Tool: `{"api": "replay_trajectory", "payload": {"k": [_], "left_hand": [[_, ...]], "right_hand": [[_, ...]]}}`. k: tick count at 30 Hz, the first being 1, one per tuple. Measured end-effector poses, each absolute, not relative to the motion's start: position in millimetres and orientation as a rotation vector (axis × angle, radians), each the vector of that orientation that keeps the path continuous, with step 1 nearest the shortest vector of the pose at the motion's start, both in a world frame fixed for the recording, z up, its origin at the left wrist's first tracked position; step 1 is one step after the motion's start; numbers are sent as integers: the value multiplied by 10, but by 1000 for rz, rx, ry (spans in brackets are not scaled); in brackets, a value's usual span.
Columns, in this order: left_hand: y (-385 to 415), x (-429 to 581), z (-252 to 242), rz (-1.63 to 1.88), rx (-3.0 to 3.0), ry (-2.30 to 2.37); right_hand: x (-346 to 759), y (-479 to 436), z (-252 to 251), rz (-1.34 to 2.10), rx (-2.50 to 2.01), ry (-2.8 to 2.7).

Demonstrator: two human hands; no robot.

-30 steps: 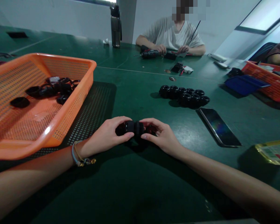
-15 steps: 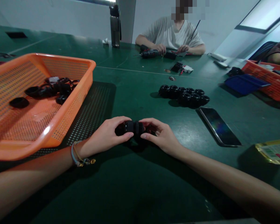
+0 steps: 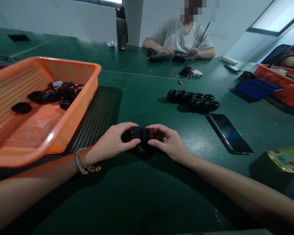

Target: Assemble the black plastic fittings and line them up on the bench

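Observation:
A black cable gland point(image 3: 136, 133) lies sideways between my two hands, just above the green table point(image 3: 147, 192). My left hand point(image 3: 119, 138) grips its left end, thumb in front and fingers behind. On the other end, by the ridged nut, my right hand point(image 3: 168, 140) is closed with thumb and fingertips. The fingers partly cover both ends. Beyond my right hand several like black cable glands point(image 3: 194, 102) stand upright in a tight cluster. More black pieces point(image 3: 51, 94) lie loose in the orange basket point(image 3: 55, 143) to the left.
A phone point(image 3: 230, 133) and a yellow-edged package point(image 3: 287, 159) lie to the right. Farther off are a blue tray point(image 3: 257, 88), a red basket point(image 3: 290, 93), a bottle point(image 3: 121, 32) and a power drill point(image 3: 158, 56). Across the table sits a person point(image 3: 180, 36) handling small parts.

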State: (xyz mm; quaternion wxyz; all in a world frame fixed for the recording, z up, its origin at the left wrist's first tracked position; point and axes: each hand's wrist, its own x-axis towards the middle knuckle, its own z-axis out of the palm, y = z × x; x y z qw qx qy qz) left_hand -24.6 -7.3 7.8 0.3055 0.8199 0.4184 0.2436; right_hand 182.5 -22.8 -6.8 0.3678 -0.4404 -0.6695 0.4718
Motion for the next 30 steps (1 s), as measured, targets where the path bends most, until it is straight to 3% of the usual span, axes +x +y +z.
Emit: {"api": "replay_trajectory", "payload": {"k": [24,30], "left_hand": [[-93,-256,84,669,2111,1104],[-92,-276,85,684,2134,996]], "right_hand": [[1829,-235,-54,1267,-1104,-1701],[1852,-235,-69,1145,-1078,-1815]]}}
